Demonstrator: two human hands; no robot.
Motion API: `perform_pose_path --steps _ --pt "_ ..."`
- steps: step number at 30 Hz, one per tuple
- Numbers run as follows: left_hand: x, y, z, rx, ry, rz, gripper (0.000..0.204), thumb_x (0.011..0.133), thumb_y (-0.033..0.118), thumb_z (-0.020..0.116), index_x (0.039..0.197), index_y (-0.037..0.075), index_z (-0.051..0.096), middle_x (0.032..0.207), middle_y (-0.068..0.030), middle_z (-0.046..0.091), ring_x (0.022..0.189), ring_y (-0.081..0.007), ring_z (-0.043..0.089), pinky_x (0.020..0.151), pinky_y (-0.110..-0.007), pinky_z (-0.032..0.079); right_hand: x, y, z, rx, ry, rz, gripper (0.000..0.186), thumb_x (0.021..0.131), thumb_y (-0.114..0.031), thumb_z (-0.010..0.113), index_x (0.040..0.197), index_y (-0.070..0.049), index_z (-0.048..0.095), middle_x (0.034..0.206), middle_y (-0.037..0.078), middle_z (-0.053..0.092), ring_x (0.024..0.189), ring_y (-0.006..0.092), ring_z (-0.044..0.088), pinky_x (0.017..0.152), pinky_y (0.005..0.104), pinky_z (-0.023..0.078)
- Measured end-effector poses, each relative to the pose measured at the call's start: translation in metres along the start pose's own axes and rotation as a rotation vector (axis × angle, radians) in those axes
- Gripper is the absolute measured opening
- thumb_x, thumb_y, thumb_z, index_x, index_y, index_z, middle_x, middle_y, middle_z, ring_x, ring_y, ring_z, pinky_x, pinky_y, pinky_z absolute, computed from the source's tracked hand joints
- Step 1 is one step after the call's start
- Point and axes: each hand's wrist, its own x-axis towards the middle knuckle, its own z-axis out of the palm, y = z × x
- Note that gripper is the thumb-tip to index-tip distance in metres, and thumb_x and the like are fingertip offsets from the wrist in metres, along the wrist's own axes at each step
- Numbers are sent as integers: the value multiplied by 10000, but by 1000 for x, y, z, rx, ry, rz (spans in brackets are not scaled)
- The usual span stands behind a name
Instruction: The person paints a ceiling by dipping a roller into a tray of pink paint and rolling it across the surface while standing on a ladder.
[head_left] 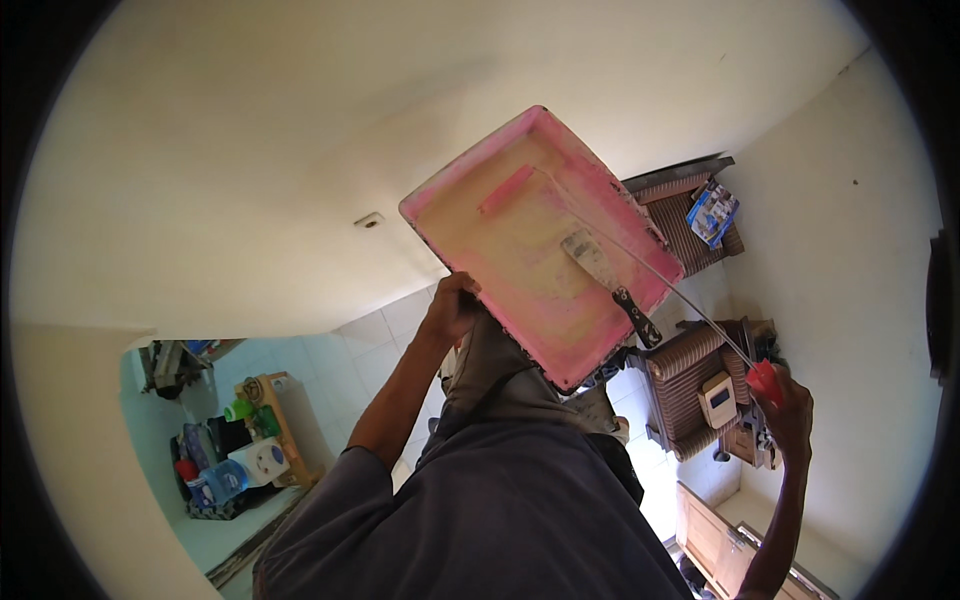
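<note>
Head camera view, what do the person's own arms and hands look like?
The left hand and right hand wear no gloves. A loose, dark grey sleeve ends near the left elbow; both forearms are bare where visible. I see no watch or bracelet.

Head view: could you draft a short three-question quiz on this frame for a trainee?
1. Which hand grips the edge of the paint tray: A left, B right, C both?
2. True or false: the putty knife lies on the tray, with neither hand holding it.
3. Fill in: the right hand grips the roller handle, which is coloured ____.
Key: 1. A, the left hand; 2. true; 3. red.
</note>
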Motion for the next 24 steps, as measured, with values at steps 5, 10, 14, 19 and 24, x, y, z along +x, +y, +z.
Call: perform_pose_path --steps 5,10,14,19,24 --pt "13 -6 -17 38 37 -38 50 635 40 498 669 76 506 671 -29 512 696 -175 535 757 -369 475 11 -20 2 32 -30 5 372 732 -190 717 1060 -91 571 870 122 650 766 292 644 654 363 508" --pt "31 -11 -35 68 95 -53 79 638 49 514 586 99 483 662 -28 507 678 -171 518 724 -363 464 12 -37 1 -68 -73 66 382 740 -211 708 1062 -66 562 862 158 643 757 326 636 651 385 505" --pt "33 -7 -37 50 49 -90 91 643 54 527 578 100 482 672 -30 514 676 -165 511 730 -344 448 0 -40 -6 -126 -90 159 387 731 -184 714 1078 -83 577 909 140 646 787 300 640 676 362 508" --pt "35 -9 -36 35 32 -136 82 651 50 529 599 94 482 679 -26 514 694 -160 510 744 -328 434 -13 -37 -22 -178 -49 212 393 734 -174 710 1072 -25 575 949 157 636 843 313 627 740 369 498" --pt "37 -7 -38 -7 23 -210 62 654 50 534 630 92 494 687 -22 516 697 -160 507 741 -323 429 -4 -52 -36 -162 -61 225 323 761 -146 678 1040 -24 574 943 154 624 842 319 611 733 381 487"
